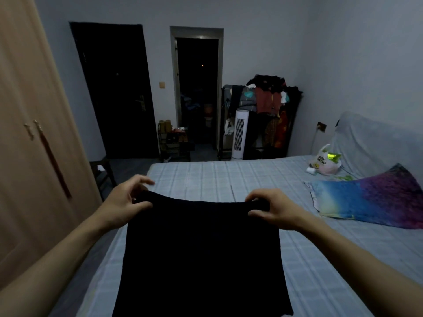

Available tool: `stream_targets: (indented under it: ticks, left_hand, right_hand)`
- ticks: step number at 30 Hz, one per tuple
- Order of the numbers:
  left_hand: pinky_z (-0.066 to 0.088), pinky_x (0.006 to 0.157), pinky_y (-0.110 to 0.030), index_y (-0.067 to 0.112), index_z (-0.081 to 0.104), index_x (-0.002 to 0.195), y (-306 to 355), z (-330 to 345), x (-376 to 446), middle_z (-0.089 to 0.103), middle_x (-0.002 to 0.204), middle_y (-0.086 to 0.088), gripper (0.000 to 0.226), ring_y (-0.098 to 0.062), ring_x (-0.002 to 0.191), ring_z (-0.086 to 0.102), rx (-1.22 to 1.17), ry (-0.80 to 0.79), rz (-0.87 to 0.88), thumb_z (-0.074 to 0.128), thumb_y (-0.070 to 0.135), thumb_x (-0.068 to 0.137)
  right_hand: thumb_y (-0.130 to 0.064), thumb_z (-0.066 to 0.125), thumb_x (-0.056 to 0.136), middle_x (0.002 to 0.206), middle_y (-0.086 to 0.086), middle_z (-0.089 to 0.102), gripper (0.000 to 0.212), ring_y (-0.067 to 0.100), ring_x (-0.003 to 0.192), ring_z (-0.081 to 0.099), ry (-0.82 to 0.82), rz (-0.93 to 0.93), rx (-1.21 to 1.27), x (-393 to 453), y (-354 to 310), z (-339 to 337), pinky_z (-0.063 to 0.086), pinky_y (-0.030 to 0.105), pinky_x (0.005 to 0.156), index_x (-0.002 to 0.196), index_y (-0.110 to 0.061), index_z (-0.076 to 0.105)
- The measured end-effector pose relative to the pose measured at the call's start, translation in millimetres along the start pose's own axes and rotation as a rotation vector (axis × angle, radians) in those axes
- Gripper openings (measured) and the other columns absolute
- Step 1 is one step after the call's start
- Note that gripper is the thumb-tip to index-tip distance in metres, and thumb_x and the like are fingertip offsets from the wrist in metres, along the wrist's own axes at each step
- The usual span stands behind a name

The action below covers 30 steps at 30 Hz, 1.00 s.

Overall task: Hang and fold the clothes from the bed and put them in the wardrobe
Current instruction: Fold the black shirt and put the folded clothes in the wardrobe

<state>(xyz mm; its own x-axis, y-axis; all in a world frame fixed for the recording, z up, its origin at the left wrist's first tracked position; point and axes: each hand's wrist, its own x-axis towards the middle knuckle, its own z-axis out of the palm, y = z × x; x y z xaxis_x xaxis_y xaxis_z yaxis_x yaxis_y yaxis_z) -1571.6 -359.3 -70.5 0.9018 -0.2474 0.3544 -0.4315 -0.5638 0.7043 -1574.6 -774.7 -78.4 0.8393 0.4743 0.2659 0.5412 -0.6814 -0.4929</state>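
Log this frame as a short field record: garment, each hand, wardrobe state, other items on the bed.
garment: black knit garment, held up over the blue checked bed sheet
left hand: pinches the garment's top left corner
right hand: pinches the top right corner
wardrobe: light wooden wardrobe, doors closed
also on bed: multicoloured pillow, white plastic bag

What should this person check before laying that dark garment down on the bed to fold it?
1. Left hand grips the black garment at its top corner: ok.
2. Right hand grips the other corner: ok.
3. Top edge spread between the hands: ok.
4. Bed surface ahead free: ok; pillow and plastic bag lie off to the right.
5. Garment's lower hem straight: cannot tell, cut off by the frame.
6. Wardrobe doors open: not ok, closed.
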Motion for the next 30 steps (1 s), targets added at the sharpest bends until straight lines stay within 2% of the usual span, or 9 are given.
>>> stream_targets:
  ticks: [3, 5, 8, 11, 13, 18, 22, 25, 30]
  left_hand:
    - [0.05, 0.077, -0.026, 0.029, 0.063, 0.096, 4.5, 5.7, -8.3, 0.061, 0.095, 0.009, 0.037, -0.007, 0.088, 0.062, 0.296, 0.042, 0.218, 0.077, -0.001, 0.078]
    - [0.049, 0.075, -0.025, 0.023, 0.061, 0.097, 8.0, 11.1, -15.4, 0.054, 0.096, 0.008, 0.032, -0.007, 0.086, 0.059, 0.362, 0.079, 0.292, 0.072, -0.002, 0.081]
    - [0.048, 0.074, -0.026, 0.023, 0.059, 0.099, 9.0, 13.3, -25.3, 0.053, 0.097, 0.01, 0.025, -0.009, 0.086, 0.06, 0.346, 0.126, 0.324, 0.065, 0.002, 0.087]
    - [0.052, 0.072, -0.031, 0.024, 0.06, 0.097, 9.5, 11.8, -32.9, 0.064, 0.089, 0.007, 0.023, -0.015, 0.082, 0.065, 0.186, 0.054, 0.199, 0.063, 0.002, 0.091]
    - [0.054, 0.072, -0.028, 0.018, 0.063, 0.098, 13.3, 8.3, -36.7, 0.068, 0.088, 0.001, 0.021, -0.017, 0.081, 0.068, 0.002, -0.014, 0.064, 0.067, -0.001, 0.089]
    - [0.057, 0.076, -0.027, 0.006, 0.071, 0.098, 17.1, 5.0, -28.8, 0.074, 0.094, -0.01, 0.014, -0.021, 0.087, 0.072, -0.227, -0.098, -0.249, 0.072, 0.0, 0.085]
    - [0.057, 0.057, -0.027, 0.005, 0.075, 0.082, 15.8, 23.6, 23.0, 0.074, 0.08, -0.015, 0.003, -0.023, 0.069, 0.071, -0.085, 0.121, -0.559, 0.076, 0.006, 0.079]
    - [0.054, 0.058, -0.026, 0.009, 0.072, 0.082, 36.5, 43.8, 46.2, 0.071, 0.077, -0.006, 0.01, -0.016, 0.068, 0.068, 0.041, 0.306, -0.553, 0.076, 0.017, 0.077]
    - [0.053, 0.068, -0.027, 0.018, 0.067, 0.086, 77.3, 78.3, 21.6, 0.068, 0.082, 0.004, 0.015, -0.01, 0.078, 0.065, -0.049, 0.334, -0.434, 0.079, 0.019, 0.076]
  right_hand:
    - [-0.023, 0.063, 0.089, 0.098, -0.004, 0.056, 0.014, 0.015, 0.082, 0.057, 0.141, -0.087, -0.318, -1.1, -2.6, 17.9, 0.051, 0.036, 0.07, 0.103, -0.022, 0.059]
    - [-0.03, 0.052, 0.09, 0.093, -0.001, 0.052, 0.015, 0.019, 0.074, 0.054, 0.281, -0.139, -0.474, -3.8, -1.5, 29.6, 0.047, 0.033, 0.055, 0.102, -0.022, 0.055]
    - [-0.034, 0.046, 0.089, 0.089, 0.0, 0.055, 0.021, 0.021, 0.066, 0.055, 0.361, -0.121, -0.448, -11.5, -2.7, 38.6, 0.043, 0.029, 0.052, 0.101, -0.02, 0.057]
    - [-0.023, 0.058, 0.088, 0.089, -0.002, 0.06, 0.01, 0.019, 0.072, 0.06, 0.361, -0.046, -0.227, -16.0, -8.3, 39.1, 0.05, 0.034, 0.064, 0.097, -0.018, 0.06]
    - [-0.015, 0.067, 0.082, 0.084, -0.006, 0.065, 0.01, 0.011, 0.075, 0.062, 0.385, 0.01, -0.096, -16.2, -11.4, 36.1, 0.049, 0.027, 0.07, 0.091, -0.017, 0.064]
    - [-0.016, 0.077, 0.08, 0.075, -0.008, 0.071, 0.004, 0.001, 0.072, 0.065, 0.277, 0.225, 0.087, -0.2, -22.3, 23.8, 0.045, 0.011, 0.064, 0.082, -0.018, 0.074]
    - [-0.025, 0.072, 0.082, 0.068, 0.004, 0.068, 0.021, 0.016, 0.068, 0.064, 0.201, 0.5, -0.009, 61.9, -22.1, 29.2, 0.042, 0.024, 0.058, 0.071, -0.007, 0.071]
    - [-0.023, 0.063, 0.08, 0.058, 0.011, 0.056, 0.029, 0.024, 0.061, 0.061, 0.286, 0.608, 0.111, 92.5, -33.6, 42.7, 0.047, 0.033, 0.053, 0.061, -0.001, 0.061]
    - [-0.025, 0.071, 0.083, 0.084, 0.008, 0.07, 0.018, 0.02, 0.08, 0.068, 0.368, 0.57, 0.398, 76.2, -70.5, 61.1, 0.059, 0.04, 0.075, 0.09, -0.009, 0.068]
